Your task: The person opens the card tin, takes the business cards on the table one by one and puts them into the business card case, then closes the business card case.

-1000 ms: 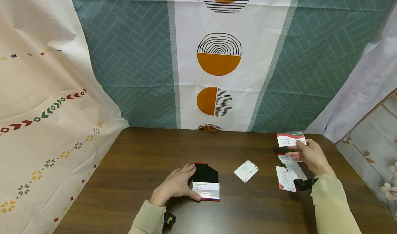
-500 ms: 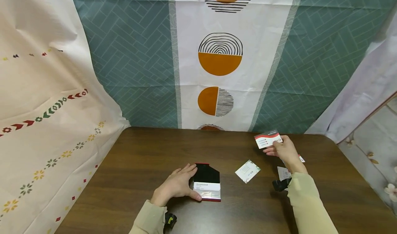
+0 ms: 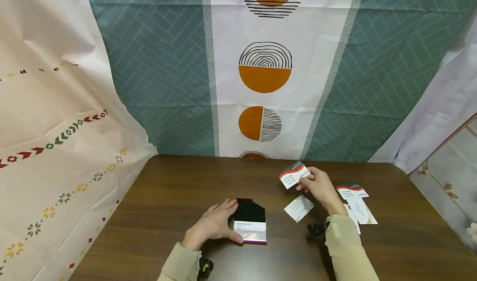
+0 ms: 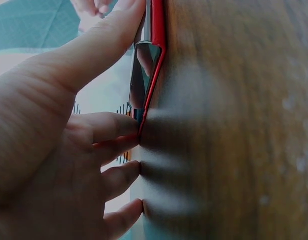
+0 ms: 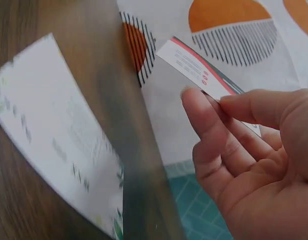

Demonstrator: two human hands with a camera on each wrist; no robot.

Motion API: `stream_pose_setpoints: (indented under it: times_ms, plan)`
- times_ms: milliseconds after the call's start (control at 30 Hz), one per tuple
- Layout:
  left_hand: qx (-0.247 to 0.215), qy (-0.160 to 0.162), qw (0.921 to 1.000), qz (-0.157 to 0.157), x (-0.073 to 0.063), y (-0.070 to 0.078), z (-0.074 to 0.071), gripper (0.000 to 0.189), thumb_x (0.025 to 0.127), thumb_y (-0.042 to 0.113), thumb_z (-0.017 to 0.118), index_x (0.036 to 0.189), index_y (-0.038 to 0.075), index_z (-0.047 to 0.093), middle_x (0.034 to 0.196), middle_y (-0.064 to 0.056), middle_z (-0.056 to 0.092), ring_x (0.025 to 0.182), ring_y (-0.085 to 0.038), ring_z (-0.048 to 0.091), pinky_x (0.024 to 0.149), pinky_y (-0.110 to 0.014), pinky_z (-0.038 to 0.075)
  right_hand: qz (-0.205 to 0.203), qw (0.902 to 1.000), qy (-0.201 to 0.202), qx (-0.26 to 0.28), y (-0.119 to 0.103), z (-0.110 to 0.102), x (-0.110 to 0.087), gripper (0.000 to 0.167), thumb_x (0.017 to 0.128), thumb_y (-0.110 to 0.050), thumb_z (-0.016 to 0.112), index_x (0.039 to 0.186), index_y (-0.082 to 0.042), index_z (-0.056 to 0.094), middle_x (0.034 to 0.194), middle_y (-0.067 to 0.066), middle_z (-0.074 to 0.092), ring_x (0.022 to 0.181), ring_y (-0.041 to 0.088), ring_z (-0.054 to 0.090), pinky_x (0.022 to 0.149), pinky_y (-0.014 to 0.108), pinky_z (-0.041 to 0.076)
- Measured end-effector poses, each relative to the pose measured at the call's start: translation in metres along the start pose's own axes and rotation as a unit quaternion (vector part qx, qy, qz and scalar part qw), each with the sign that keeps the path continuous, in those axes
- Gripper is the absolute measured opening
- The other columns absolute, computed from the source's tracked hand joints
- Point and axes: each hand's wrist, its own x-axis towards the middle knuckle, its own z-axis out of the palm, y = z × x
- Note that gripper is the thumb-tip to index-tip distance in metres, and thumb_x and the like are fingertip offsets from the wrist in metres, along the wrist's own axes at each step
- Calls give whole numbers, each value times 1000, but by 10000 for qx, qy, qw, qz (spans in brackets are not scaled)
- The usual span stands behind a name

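Business card with the red wave point(image 3: 293, 175) is up in the air now, pinched between the thumb and fingers of the right hand point(image 3: 319, 188), just past the far side of the leafy card point(image 3: 299, 207) lying on the table point(image 3: 186, 181). What's changed in the last second: that hand swung it leftward, away from the cards at the right end, so you can properly see the other red-wave card point(image 3: 352, 190) there, overlapping a white card point(image 3: 360, 210), with one more point(image 3: 353, 220) partly behind the forearm. Left hand point(image 3: 214, 225) hasn't really budged, fingers spread pretty wide, thumb and index touching the edges of the opened black-and-silver case point(image 3: 249, 210), other fingertips down on the wood. There's a white slip point(image 3: 249, 226) showing in the case's silver part. My read is we're mid-carry: the card's clear of the pile and nearer the case, but they're definitely apart. Grip looks light, so I'd guess a bump could twist it. Can't make out the small print, sorry.
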Motion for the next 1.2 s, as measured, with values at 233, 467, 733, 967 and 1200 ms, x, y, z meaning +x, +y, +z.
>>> stream_pose_setpoints:
  times_ms: [233,467,733,967,1200]
  plan:
    - [-18,27,10000,22,0,0,0,110,64,60,83,150,7,40,157,-6,32,146,-26,22,115,-51,18,-254,9983,-351,-385,-9,15,-4,43,96,3,55,138,4,47,85,26,62,67,33,61,54,29,46]
    - [-23,21,10000,29,0,0,-1,110,64,60,83,150,7,40,157,-6,31,146,-26,22,115,-50,18,-801,9881,-856,-991,-19,31,-6,44,97,1,56,139,5,43,76,14,61,66,25,57,62,29,46]
    - [-33,32,10000,30,-1,1,-1,110,64,60,84,149,6,41,156,-7,33,146,-27,23,115,-50,19,-615,9852,-944,-1295,-23,59,-9,14,96,0,59,109,3,53,79,13,64,67,25,57,60,29,46]
    - [-20,36,10000,68,-2,1,-2,110,63,60,84,148,5,42,156,-7,34,145,-29,24,114,-51,21,-872,9760,-1155,-1627,-33,80,-12,2,95,-3,61,95,-2,63,77,8,61,64,17,53,58,26,45]
    - [19,13,10000,75,0,0,-1,110,63,61,84,149,6,42,156,-7,34,145,-28,24,114,-51,21,-1312,9573,-1438,-2136,-33,97,-14,8,96,-7,61,97,-10,69,79,-3,62,67,12,51,60,28,43]
